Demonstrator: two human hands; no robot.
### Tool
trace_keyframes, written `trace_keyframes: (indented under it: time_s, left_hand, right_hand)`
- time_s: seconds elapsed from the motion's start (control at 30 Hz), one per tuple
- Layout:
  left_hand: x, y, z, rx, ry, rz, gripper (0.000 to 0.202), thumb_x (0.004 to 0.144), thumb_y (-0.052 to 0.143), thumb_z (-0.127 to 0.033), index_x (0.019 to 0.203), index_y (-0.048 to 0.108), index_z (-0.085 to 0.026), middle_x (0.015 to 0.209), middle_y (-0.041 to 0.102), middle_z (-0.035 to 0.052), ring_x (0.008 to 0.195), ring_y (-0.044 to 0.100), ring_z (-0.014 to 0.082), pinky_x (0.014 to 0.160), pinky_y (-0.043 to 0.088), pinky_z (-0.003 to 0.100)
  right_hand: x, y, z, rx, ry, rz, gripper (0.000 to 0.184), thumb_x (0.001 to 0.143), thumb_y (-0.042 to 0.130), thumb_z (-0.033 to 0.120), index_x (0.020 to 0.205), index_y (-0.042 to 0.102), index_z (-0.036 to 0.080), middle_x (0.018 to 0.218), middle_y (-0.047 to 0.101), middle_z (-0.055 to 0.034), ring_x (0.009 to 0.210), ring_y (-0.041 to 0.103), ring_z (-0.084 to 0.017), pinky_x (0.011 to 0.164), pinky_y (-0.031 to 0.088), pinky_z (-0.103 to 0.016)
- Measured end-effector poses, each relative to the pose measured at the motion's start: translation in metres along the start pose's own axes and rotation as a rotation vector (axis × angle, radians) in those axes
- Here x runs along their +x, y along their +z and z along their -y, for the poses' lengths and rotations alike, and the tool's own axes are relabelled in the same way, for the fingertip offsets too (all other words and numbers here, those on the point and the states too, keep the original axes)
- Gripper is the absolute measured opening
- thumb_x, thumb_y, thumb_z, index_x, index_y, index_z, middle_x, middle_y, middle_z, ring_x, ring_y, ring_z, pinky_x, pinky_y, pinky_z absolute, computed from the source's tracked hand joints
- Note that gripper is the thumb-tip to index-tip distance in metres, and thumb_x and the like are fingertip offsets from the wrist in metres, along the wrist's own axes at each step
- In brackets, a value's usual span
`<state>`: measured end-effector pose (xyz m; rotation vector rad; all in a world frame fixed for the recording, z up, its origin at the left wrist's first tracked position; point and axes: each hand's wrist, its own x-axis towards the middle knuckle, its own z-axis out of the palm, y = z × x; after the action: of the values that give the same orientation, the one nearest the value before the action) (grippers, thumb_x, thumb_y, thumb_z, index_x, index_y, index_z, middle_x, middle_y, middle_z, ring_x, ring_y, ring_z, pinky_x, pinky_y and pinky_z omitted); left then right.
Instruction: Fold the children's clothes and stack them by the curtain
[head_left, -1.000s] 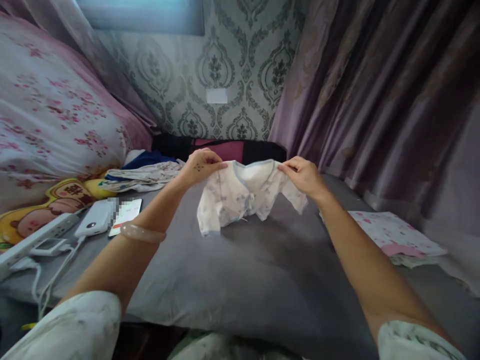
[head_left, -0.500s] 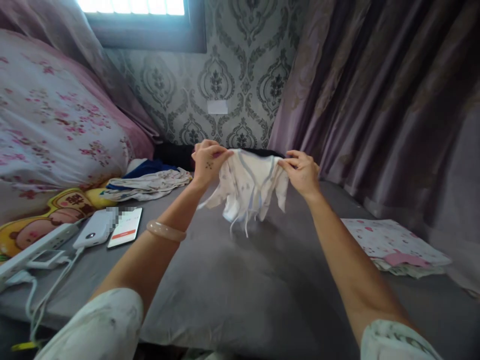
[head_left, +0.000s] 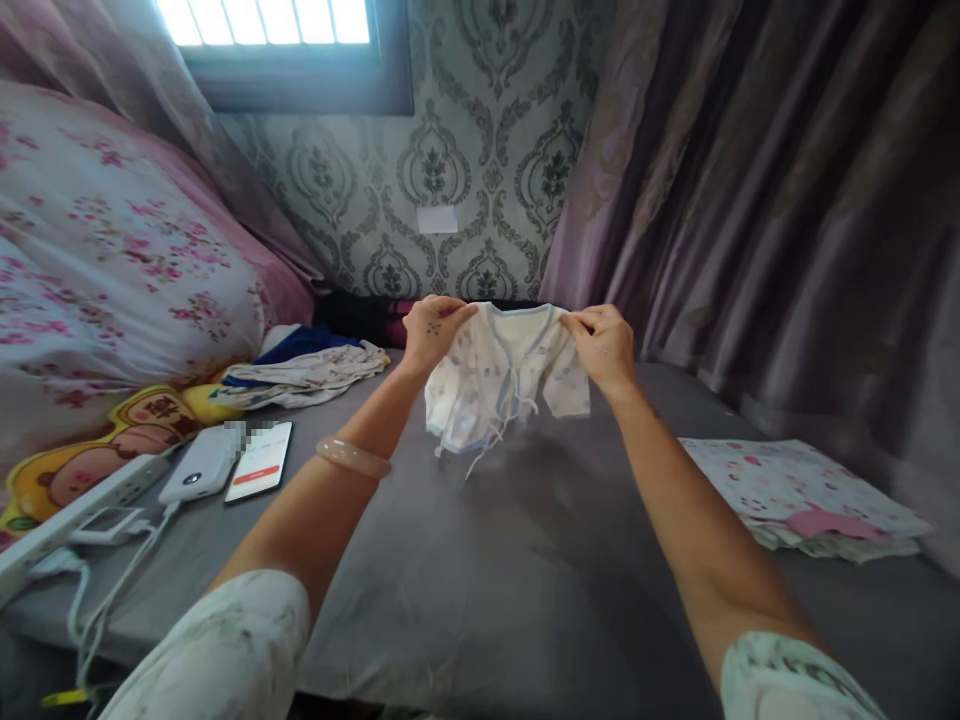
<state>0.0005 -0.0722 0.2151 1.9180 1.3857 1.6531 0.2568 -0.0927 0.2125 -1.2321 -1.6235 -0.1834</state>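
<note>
A small cream baby shirt (head_left: 484, 375) with blue edging and a faint print hangs in front of me, its front facing me. Tie strings dangle from its lower middle. My left hand (head_left: 436, 332) pinches one shoulder between thumb and fingers. The other shoulder is pinched by my right hand (head_left: 602, 345). Both arms reach forward, and the shirt hangs above the grey sheet (head_left: 495, 580). Whether its lower hem touches the sheet I cannot tell.
Crumpled clothes (head_left: 315, 372) lie at the back left. Nearer are a phone (head_left: 259, 462), a white power bank (head_left: 202, 465), a power strip (head_left: 90, 515) with cables and a yellow cushion (head_left: 82, 465). Folded printed cloths (head_left: 795, 485) lie on the right. Curtains (head_left: 720, 200) hang behind.
The shirt has swung and spread, so its neckline and front show more clearly. My left hand sits slightly further right in view. Both hands keep their hold.
</note>
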Motion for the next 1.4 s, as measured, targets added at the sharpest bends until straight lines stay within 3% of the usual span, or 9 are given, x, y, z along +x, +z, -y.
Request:
trace_keyframes:
  time_s: [0.1, 0.37, 0.53, 0.7, 0.87, 0.97, 1.07, 1.2, 1.4]
  left_hand:
    - [0.001, 0.004, 0.008, -0.019, 0.000, -0.099, 0.029, 0.073, 0.068, -0.044, 0.079, 0.074, -0.017, 0.072, 0.066, 0.0028, 0.074, 0.058, 0.0174, 0.062, 0.040, 0.025]
    - [-0.006, 0.012, 0.012, -0.071, -0.020, -0.137, 0.024, 0.077, 0.060, -0.036, 0.080, 0.071, -0.015, 0.069, 0.065, 0.0012, 0.066, 0.056, 0.0135, 0.060, 0.039, 0.023]
    - [-0.023, -0.005, 0.005, -0.078, 0.007, -0.125, 0.025, 0.082, 0.055, -0.037, 0.086, 0.068, -0.017, 0.068, 0.060, -0.0008, 0.064, 0.053, 0.0117, 0.057, 0.038, 0.022]
    - [-0.037, -0.061, -0.028, -0.190, -0.085, 0.120, 0.033, 0.076, 0.067, -0.047, 0.088, 0.070, -0.016, 0.067, 0.062, -0.0002, 0.056, 0.049, 0.0101, 0.049, 0.036, 0.022]
    - [-0.021, -0.090, -0.030, -0.221, -0.463, 0.476, 0.038, 0.063, 0.080, -0.046, 0.082, 0.073, -0.015, 0.067, 0.068, 0.0052, 0.052, 0.056, 0.0155, 0.045, 0.041, 0.027]
    - [-0.012, -0.068, 0.011, -0.068, -0.498, 0.708, 0.039, 0.061, 0.080, -0.049, 0.077, 0.074, -0.014, 0.066, 0.069, 0.0059, 0.052, 0.057, 0.0152, 0.045, 0.041, 0.025]
    - [-0.016, -0.027, 0.061, 0.265, -0.431, 0.833, 0.029, 0.068, 0.073, -0.046, 0.071, 0.074, -0.017, 0.057, 0.066, 0.0019, 0.050, 0.056, 0.0139, 0.045, 0.040, 0.023]
    - [-0.040, 0.022, 0.097, 0.686, -0.314, 0.827, 0.017, 0.078, 0.063, -0.027, 0.086, 0.075, -0.018, 0.085, 0.073, 0.0038, 0.080, 0.065, 0.0179, 0.069, 0.047, 0.022]
    - [-0.074, 0.044, 0.103, 0.859, -0.307, 0.775, 0.025, 0.086, 0.049, -0.023, 0.099, 0.070, -0.018, 0.114, 0.068, 0.0142, 0.108, 0.059, 0.0296, 0.093, 0.039, 0.045]
  right_hand:
    - [0.002, 0.003, -0.003, -0.006, 0.011, 0.010, 0.038, 0.090, 0.050, 0.050, 0.088, 0.074, 0.021, 0.084, 0.066, -0.0078, 0.081, 0.059, -0.023, 0.078, 0.043, -0.035]
    - [-0.004, 0.006, -0.008, -0.057, -0.023, -0.030, 0.047, 0.094, 0.038, 0.056, 0.091, 0.069, 0.021, 0.082, 0.061, -0.0074, 0.083, 0.057, -0.022, 0.078, 0.042, -0.033]
    - [-0.021, -0.012, 0.003, 0.017, -0.072, 0.060, 0.048, 0.093, 0.040, 0.059, 0.089, 0.069, 0.021, 0.086, 0.064, -0.0088, 0.082, 0.059, -0.022, 0.078, 0.043, -0.034]
    - [-0.022, -0.056, 0.025, 0.237, 0.089, 0.256, 0.047, 0.083, 0.054, 0.064, 0.089, 0.072, 0.021, 0.077, 0.068, -0.0055, 0.066, 0.059, -0.020, 0.058, 0.044, -0.031]
    - [-0.007, -0.063, 0.021, 0.455, 0.378, 0.648, 0.046, 0.069, 0.069, 0.065, 0.079, 0.073, 0.020, 0.066, 0.068, -0.0055, 0.050, 0.056, -0.017, 0.045, 0.042, -0.028]
    - [-0.009, -0.028, -0.007, 0.430, 0.436, 0.893, 0.045, 0.064, 0.072, 0.064, 0.071, 0.072, 0.019, 0.060, 0.066, -0.0050, 0.048, 0.055, -0.016, 0.044, 0.042, -0.028]
    - [-0.028, 0.022, -0.041, 0.232, 0.446, 1.079, 0.043, 0.064, 0.072, 0.061, 0.069, 0.072, 0.018, 0.057, 0.063, -0.0006, 0.048, 0.052, -0.013, 0.045, 0.039, -0.024]
    - [-0.066, 0.072, -0.069, -0.160, 0.294, 1.049, 0.031, 0.083, 0.059, 0.042, 0.075, 0.073, 0.016, 0.068, 0.066, -0.0011, 0.063, 0.057, -0.013, 0.056, 0.039, -0.022]
    - [-0.106, 0.085, -0.069, -0.389, 0.113, 0.898, 0.029, 0.093, 0.046, 0.032, 0.102, 0.071, 0.019, 0.105, 0.069, -0.0104, 0.101, 0.058, -0.022, 0.081, 0.040, -0.028]
